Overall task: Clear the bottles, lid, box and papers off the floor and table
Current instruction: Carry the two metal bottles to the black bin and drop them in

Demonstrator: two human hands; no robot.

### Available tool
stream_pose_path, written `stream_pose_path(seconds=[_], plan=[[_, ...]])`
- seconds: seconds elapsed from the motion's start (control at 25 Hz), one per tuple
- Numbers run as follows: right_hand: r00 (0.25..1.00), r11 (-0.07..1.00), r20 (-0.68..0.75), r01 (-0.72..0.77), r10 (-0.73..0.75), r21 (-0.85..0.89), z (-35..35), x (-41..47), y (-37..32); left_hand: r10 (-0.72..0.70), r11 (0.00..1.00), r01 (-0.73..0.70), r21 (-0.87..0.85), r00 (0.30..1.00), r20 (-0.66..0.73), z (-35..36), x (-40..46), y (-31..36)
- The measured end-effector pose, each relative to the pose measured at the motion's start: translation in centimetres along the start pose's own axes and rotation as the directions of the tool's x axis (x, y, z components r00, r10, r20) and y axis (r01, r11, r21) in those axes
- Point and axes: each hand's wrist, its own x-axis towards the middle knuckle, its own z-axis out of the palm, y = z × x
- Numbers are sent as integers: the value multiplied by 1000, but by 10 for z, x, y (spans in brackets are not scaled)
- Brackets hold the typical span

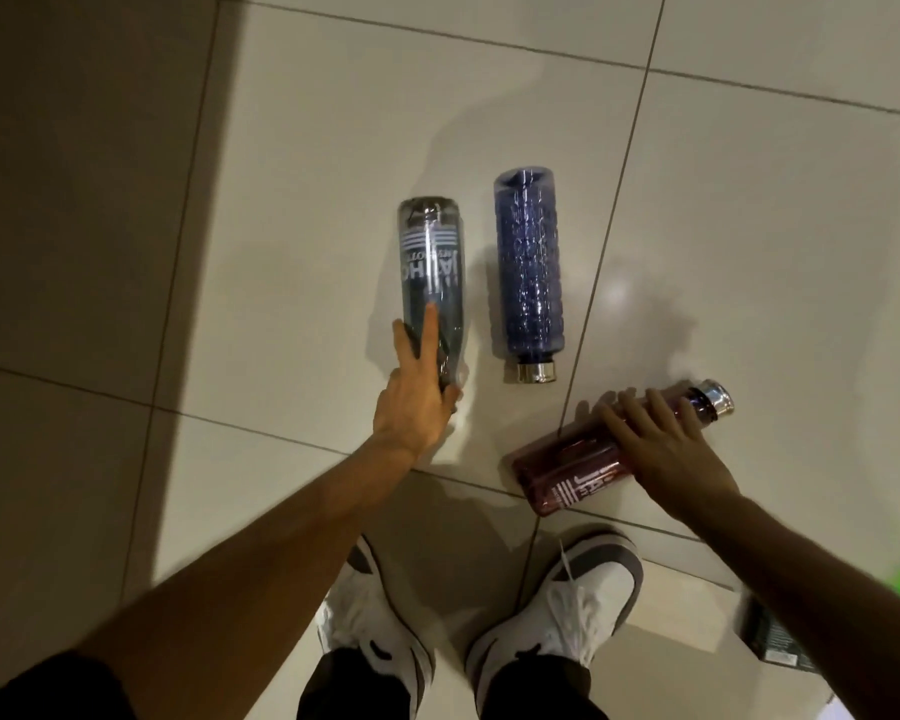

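Fingers (pixel 640 407) of the right hand (pixel 661 444) were curled over the pink bottle (pixel 567 480); the left hand (pixel 417 407) gripped the grey bottle (pixel 430 272), both presumably for lifting off the floor (pixel 281 148).

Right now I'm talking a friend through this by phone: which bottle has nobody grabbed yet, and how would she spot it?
On the tiled floor ahead of the white shoes lie three bottles. The free one is the blue bottle in the middle, its silver cap toward the person. Unlike the grey bottle held by the left hand and the red bottle under the right hand, it is bumpy-textured and unprinted.
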Motion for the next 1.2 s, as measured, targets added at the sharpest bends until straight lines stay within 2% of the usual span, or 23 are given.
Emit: stream_pose_path(seconds=[0.12,0.32,0.48,0.64,0.8,0.96,1.08,1.2], plan=[[998,999,60,8,-11,44,5,-1,-13,15,1000,-15,-2,1000,4,2,1,4],[986,969,141,-119,89,216,-42,-40,-30,-9,1000,9,8,999,35,-42,-32,11],[966,886,206,-228,156,402,-148,-88,-36,-69,997,65,42,992,108,-133,-82,32],[962,816,148,-274,231,509,-283,-138,-39,-97,995,97,10,989,111,-247,-145,70],[949,768,85,-295,302,568,-427,-193,-49,-83,994,85,-66,996,35,-380,-213,133],[946,740,-28,-234,323,630,-554,-265,-68,-97,987,87,-133,993,-70,-499,-297,188],[933,713,-95,-196,347,673,-630,-327,-89,-121,986,105,-130,985,-126,-561,-365,207],[926,714,-169,-134,337,687,-674,-386,-107,-158,972,119,-201,968,-195,-598,-439,213]])
